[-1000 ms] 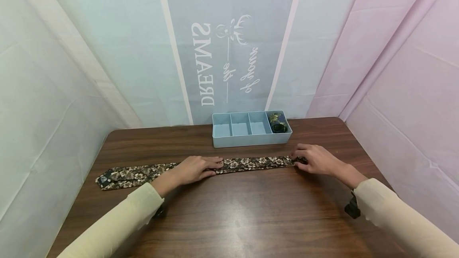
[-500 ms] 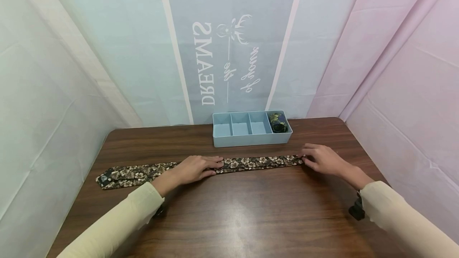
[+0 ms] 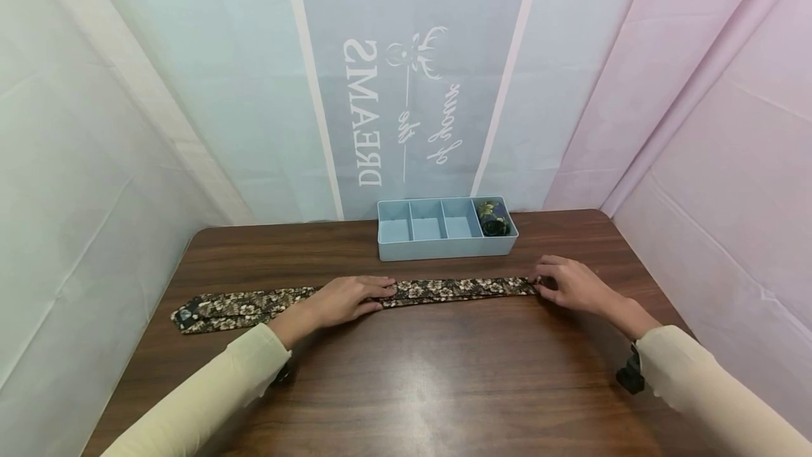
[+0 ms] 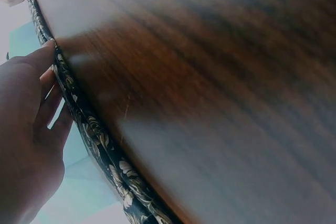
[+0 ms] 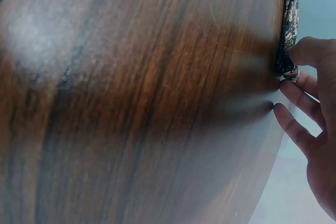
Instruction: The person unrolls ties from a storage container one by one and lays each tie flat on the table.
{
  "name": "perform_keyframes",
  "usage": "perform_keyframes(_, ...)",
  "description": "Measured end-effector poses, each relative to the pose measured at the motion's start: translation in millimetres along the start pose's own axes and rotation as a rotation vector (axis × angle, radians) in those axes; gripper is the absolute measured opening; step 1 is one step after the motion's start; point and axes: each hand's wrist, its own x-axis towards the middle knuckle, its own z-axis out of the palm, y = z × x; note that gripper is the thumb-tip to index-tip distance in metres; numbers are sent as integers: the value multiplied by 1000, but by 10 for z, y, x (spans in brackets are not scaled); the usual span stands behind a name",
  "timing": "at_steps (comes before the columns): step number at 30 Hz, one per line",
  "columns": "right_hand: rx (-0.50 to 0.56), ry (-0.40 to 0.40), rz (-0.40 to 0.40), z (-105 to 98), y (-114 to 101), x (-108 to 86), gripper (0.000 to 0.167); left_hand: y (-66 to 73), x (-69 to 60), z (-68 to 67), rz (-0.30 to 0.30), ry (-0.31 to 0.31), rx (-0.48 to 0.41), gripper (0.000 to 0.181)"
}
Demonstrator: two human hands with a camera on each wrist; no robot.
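Observation:
A dark necktie (image 3: 457, 289) with a cream and brown floral print lies folded lengthwise across the table. Its wide, pointed end is at the left. Over its middle, my left hand (image 3: 345, 300) rests with fairly straight fingers, covering part of the cloth; the left wrist view shows that hand (image 4: 26, 129) along the tie's edge (image 4: 94, 129). At the far right, my right hand (image 3: 574, 288) pinches the tie's folded end. In the right wrist view, the thumb of this hand (image 5: 325, 103) meets the tie (image 5: 290, 30) on one side and fingertips on the other.
Behind the tie stands a light blue divided box (image 3: 444, 249). Its rightmost compartment holds a rolled dark blue tie (image 3: 493, 218) with a yellow-green floral print. Brown wood-grain table (image 3: 419, 379) fills the front, and fabric curtains (image 3: 241, 90) enclose the back and sides.
My right hand has slid a little to the right along the tie's end, then stayed nearly still. My left hand has kept its place on the tie.

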Motion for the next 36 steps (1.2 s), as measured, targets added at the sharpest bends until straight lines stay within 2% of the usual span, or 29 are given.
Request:
perform_keyframes(8, -5, -31, 11, -28, -31, 8, 21, -17, -55, -41, -16, 27, 31, 38)
perform_keyframes(15, 23, -23, 22, -25, -22, 3, 20, -72, -201, -119, -48, 131, -6, 33)
perform_keyframes(22, 48, -5, 25, -39, -17, 9, 21, -159, -431, -238, -110, 221, -18, 34)
perform_keyframes(29, 114, 21, 85, -64, -9, 14, 23, -278, -692, -362, -204, 346, 27, 37)
perform_keyframes(36, 186, 17, 114, -61, 18, 32, 25, -385, -963, -469, -303, 345, 8, 40)
